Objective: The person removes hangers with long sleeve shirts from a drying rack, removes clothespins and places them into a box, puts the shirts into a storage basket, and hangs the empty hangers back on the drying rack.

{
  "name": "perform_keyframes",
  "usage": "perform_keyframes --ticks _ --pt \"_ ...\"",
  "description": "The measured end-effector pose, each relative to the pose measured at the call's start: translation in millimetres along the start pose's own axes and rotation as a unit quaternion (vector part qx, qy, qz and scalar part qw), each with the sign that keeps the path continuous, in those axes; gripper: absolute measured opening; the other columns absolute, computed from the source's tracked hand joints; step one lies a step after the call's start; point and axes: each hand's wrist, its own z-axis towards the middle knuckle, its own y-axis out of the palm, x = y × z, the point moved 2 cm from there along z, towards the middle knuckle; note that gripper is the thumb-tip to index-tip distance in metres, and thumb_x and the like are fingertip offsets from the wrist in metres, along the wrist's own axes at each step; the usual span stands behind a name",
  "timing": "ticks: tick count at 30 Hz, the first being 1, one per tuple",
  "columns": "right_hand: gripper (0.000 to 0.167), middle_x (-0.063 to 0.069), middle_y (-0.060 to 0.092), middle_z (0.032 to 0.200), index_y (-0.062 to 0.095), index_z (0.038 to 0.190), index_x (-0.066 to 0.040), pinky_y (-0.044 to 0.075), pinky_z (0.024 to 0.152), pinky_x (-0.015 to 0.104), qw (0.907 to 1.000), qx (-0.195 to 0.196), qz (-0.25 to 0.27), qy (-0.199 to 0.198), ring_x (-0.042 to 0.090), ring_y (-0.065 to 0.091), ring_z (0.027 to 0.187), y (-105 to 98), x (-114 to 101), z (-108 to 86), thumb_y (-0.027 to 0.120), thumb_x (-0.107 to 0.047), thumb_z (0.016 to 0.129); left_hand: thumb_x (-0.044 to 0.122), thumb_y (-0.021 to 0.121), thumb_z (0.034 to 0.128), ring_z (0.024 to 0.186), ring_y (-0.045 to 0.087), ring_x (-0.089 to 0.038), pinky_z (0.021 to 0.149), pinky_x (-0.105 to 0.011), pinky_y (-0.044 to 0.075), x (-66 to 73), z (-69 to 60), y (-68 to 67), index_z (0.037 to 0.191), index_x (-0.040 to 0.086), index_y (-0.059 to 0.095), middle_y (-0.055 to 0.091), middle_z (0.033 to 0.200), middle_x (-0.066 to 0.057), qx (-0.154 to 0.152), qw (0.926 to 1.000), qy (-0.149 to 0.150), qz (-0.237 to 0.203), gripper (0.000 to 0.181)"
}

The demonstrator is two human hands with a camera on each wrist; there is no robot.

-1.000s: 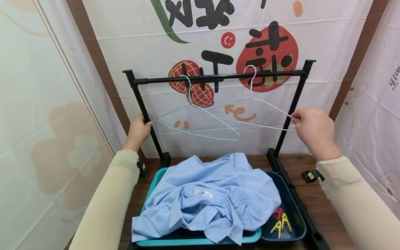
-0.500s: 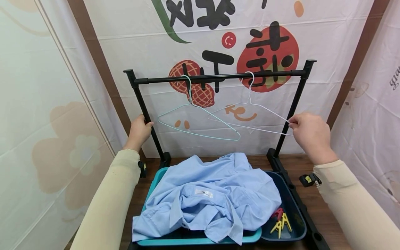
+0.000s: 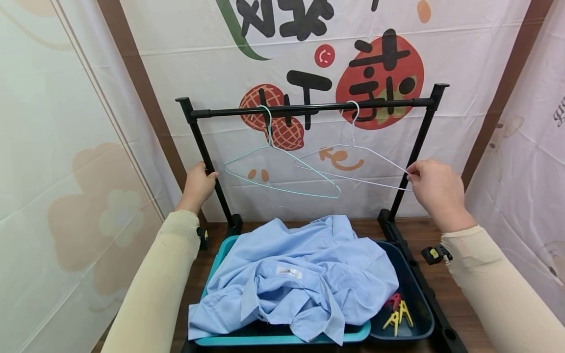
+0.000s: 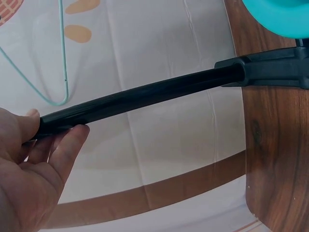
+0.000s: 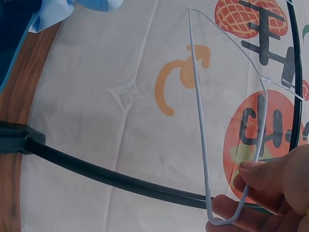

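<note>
My right hand [image 3: 437,193] pinches the right end of a white wire hanger [image 3: 379,156], whose hook sits over the black rail [image 3: 309,108]. The right wrist view shows thumb and fingers on either side of the hanger's [image 5: 201,121] corner. With my left hand [image 3: 196,187] I grip the left upright [image 3: 222,198] of the black clothes rack. In the left wrist view the thumb and fingers curl round that black tube [image 4: 145,96]. A mint-green wire hanger [image 3: 282,191] hangs from the rail, left of the white one.
Below the rail a crumpled light blue shirt [image 3: 304,260] lies over a turquoise-rimmed basket [image 3: 282,340]. Beside it a dark blue bin [image 3: 423,321] holds red and yellow clothespins [image 3: 398,314]. A printed cloth backdrop [image 3: 176,54] stands behind the rack.
The white hanger's hook has come down from above the rail to rest on it, and my right hand has shifted slightly left and down. My left hand keeps its grip on the upright.
</note>
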Motion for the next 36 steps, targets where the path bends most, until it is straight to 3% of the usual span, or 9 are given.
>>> perform_keyframes --ticks 11,17,24,36 --pt "0.021 0.024 0.071 0.103 0.071 0.112 -0.001 0.048 0.049 0.039 0.9983 -0.055 0.007 0.02 0.033 0.063 0.078 2.0 -1.2 0.2 0.067 -0.017 0.099 0.028 0.047 0.1104 0.129 0.051 -0.045 0.1 -0.059 0.048 -2.2 1.8 1.9 0.148 -0.006 0.037 0.048 0.143 -0.032 -0.009 0.9999 -0.012 0.001 0.052" --pt "0.025 0.026 0.068 0.105 0.07 0.112 -0.001 0.048 0.048 0.038 0.9968 -0.071 0.009 0.036 0.035 0.063 0.079 -1.1 -3.7 1.2 0.066 -0.022 0.1 0.026 0.048 0.11 0.121 0.054 -0.042 0.097 -0.058 0.05 -0.4 0.3 3.2 0.14 -0.005 0.043 0.052 0.136 -0.029 -0.003 1.0 -0.008 -0.001 0.044" --pt "0.029 0.026 0.068 0.112 0.07 0.116 -0.001 0.049 0.049 0.04 0.9974 -0.063 0.005 0.035 0.039 0.063 0.087 -8.9 -8.9 0.5 0.063 -0.025 0.101 0.027 0.048 0.1102 0.115 0.055 -0.04 0.094 -0.056 0.05 -1.2 -2.1 3.4 0.134 -0.005 0.046 0.054 0.13 -0.028 -0.002 0.9999 -0.011 -0.001 0.04" --pt "0.029 0.023 0.069 0.111 0.07 0.114 -0.004 0.052 0.065 0.052 0.9979 -0.055 0.022 0.026 0.04 0.063 0.096 -23.5 -15.2 -15.5 0.061 -0.029 0.103 0.028 0.046 0.1107 0.127 0.052 -0.043 0.1 -0.059 0.048 -2.4 -1.1 5.0 0.146 -0.006 0.039 0.049 0.142 -0.031 -0.011 0.9997 -0.02 -0.002 0.05"
